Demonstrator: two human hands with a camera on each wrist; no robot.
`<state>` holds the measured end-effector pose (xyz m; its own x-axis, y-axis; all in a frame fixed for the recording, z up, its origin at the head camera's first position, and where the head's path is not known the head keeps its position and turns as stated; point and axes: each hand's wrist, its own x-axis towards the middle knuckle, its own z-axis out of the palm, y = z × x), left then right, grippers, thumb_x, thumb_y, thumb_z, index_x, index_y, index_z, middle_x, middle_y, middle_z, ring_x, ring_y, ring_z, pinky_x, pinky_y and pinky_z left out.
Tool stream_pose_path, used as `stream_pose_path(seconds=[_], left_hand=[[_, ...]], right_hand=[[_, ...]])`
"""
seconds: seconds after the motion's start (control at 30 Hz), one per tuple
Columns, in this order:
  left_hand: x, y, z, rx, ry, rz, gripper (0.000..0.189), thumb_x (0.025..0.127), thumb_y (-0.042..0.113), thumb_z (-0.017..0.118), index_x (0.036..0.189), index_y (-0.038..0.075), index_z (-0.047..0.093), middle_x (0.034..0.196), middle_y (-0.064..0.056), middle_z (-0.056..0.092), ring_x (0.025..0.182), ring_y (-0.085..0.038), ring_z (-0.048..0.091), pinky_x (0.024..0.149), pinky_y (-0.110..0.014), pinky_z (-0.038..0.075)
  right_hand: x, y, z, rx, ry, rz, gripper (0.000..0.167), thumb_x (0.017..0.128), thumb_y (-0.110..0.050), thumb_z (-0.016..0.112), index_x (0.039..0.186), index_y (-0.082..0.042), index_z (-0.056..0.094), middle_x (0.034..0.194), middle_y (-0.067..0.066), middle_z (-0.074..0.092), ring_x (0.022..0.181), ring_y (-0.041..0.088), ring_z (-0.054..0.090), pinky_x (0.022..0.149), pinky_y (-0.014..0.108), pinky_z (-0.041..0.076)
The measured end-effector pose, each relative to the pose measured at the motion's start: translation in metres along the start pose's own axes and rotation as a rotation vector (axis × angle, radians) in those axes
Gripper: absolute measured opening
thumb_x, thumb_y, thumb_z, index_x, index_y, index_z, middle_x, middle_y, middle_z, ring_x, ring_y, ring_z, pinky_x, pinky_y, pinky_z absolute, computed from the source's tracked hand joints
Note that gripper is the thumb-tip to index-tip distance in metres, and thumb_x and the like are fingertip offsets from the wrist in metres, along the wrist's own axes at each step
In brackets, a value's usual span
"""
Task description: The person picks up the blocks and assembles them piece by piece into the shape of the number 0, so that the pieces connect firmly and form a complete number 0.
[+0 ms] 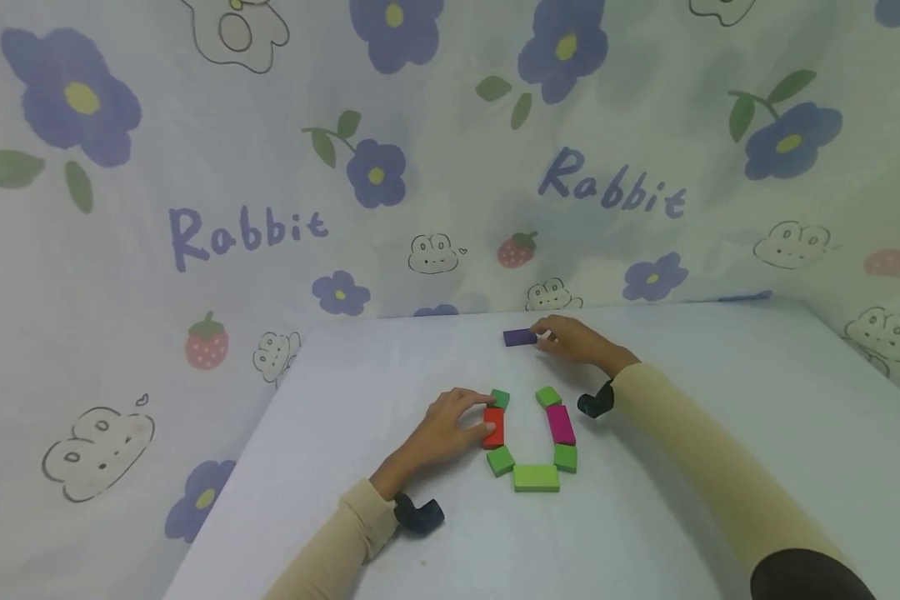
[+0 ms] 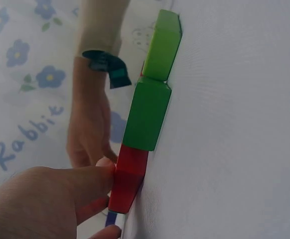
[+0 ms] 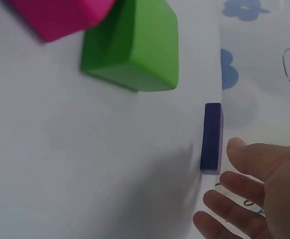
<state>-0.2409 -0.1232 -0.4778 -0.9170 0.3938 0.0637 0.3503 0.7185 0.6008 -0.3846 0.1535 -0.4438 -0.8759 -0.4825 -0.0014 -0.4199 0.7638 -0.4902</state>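
Observation:
My left hand (image 1: 444, 429) lies beside the red block (image 1: 494, 427), its thumb touching that block's side and its index finger reaching to the dark green block (image 1: 500, 399). In the left wrist view the thumb meets the red block (image 2: 128, 179) while another fingertip shows below its end. Farther back, my right hand (image 1: 573, 340) is at the right end of the purple block (image 1: 520, 337). The right wrist view has the purple block (image 3: 212, 138) lying just apart from the thumb, with the fingers spread and nothing held.
Several blocks form a U: a green block (image 1: 500, 461), a lime block (image 1: 536, 478), another green block (image 1: 566, 458), a magenta block (image 1: 561, 425) and a light green block (image 1: 548, 397). A patterned cloth (image 1: 457, 208) hangs behind the white table (image 1: 645, 533).

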Motion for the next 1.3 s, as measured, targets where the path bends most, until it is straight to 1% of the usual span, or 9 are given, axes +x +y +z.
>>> stream_pose_path(seconds=[0.17,0.3,0.37,0.47,0.7,0.93,1.03,1.2,1.3], left_hand=[[0.002,0.002,0.0,0.009,0.006,0.015,0.042,0.096,0.041,0.063,0.137,0.031,0.058,0.14,-0.002,0.054,0.134,-0.025,0.045,0.11,-0.054,0.036],[0.004,0.004,0.001,0.001,0.004,0.029,0.043,0.096,0.039,0.064,0.137,0.029,0.059,0.14,-0.003,0.055,0.134,-0.025,0.045,0.109,-0.054,0.035],[0.005,0.004,0.003,0.004,0.0,0.03,0.043,0.096,0.039,0.064,0.138,0.029,0.058,0.14,-0.003,0.055,0.134,-0.025,0.045,0.109,-0.054,0.036],[0.005,0.003,0.006,0.01,-0.006,0.029,0.043,0.096,0.039,0.064,0.138,0.03,0.058,0.14,-0.002,0.055,0.134,-0.024,0.045,0.109,-0.053,0.036],[0.005,0.004,0.007,-0.004,-0.008,0.018,0.043,0.096,0.041,0.064,0.137,0.033,0.058,0.14,-0.001,0.054,0.134,-0.023,0.045,0.108,-0.051,0.037],[0.004,0.001,0.007,0.018,-0.01,0.021,0.043,0.096,0.042,0.063,0.138,0.034,0.058,0.142,0.0,0.054,0.135,-0.022,0.045,0.108,-0.05,0.037],[0.003,0.002,0.005,0.022,-0.009,0.01,0.043,0.096,0.043,0.064,0.138,0.034,0.058,0.141,0.0,0.054,0.135,-0.022,0.045,0.109,-0.05,0.037],[-0.001,0.002,-0.001,0.033,-0.006,-0.019,0.043,0.095,0.042,0.064,0.138,0.033,0.058,0.141,-0.001,0.054,0.135,-0.024,0.044,0.11,-0.052,0.036],[-0.001,0.004,-0.001,0.028,-0.006,-0.017,0.043,0.096,0.041,0.064,0.137,0.032,0.058,0.141,-0.002,0.054,0.135,-0.025,0.044,0.11,-0.053,0.035]], right_hand=[[0.013,-0.008,0.001,-0.058,0.017,0.018,0.044,0.1,-0.016,0.061,0.142,-0.008,0.053,0.147,0.016,0.052,0.136,0.034,0.049,0.112,0.049,0.041],[0.017,-0.007,0.005,-0.072,0.023,0.029,0.045,0.099,-0.014,0.061,0.142,-0.005,0.053,0.147,0.016,0.052,0.14,0.034,0.045,0.115,0.048,0.038],[0.016,-0.005,0.006,-0.07,0.028,0.035,0.044,0.099,-0.013,0.061,0.141,-0.004,0.054,0.145,0.017,0.053,0.139,0.035,0.046,0.114,0.048,0.039],[0.015,-0.005,0.007,-0.079,0.044,0.038,0.043,0.098,-0.013,0.063,0.139,-0.003,0.056,0.142,0.018,0.056,0.136,0.035,0.049,0.113,0.048,0.04],[0.018,-0.007,0.007,-0.171,0.034,0.009,0.039,0.094,-0.014,0.068,0.131,-0.001,0.063,0.124,0.016,0.061,0.116,0.03,0.06,0.104,0.044,0.048],[0.021,-0.008,0.005,-0.157,0.014,0.023,0.038,0.094,-0.017,0.07,0.128,-0.003,0.064,0.116,0.013,0.061,0.108,0.027,0.061,0.099,0.043,0.051],[0.019,-0.017,-0.001,-0.16,0.008,0.0,0.037,0.094,-0.018,0.069,0.127,-0.003,0.064,0.114,0.013,0.063,0.105,0.026,0.061,0.096,0.042,0.051],[0.017,-0.04,-0.013,-0.168,-0.003,-0.077,0.035,0.094,-0.021,0.071,0.123,-0.003,0.067,0.109,0.01,0.067,0.099,0.024,0.062,0.092,0.041,0.052],[0.011,-0.045,-0.017,-0.169,-0.009,-0.088,0.035,0.093,-0.023,0.072,0.123,-0.005,0.067,0.108,0.009,0.067,0.1,0.023,0.062,0.091,0.04,0.053]])
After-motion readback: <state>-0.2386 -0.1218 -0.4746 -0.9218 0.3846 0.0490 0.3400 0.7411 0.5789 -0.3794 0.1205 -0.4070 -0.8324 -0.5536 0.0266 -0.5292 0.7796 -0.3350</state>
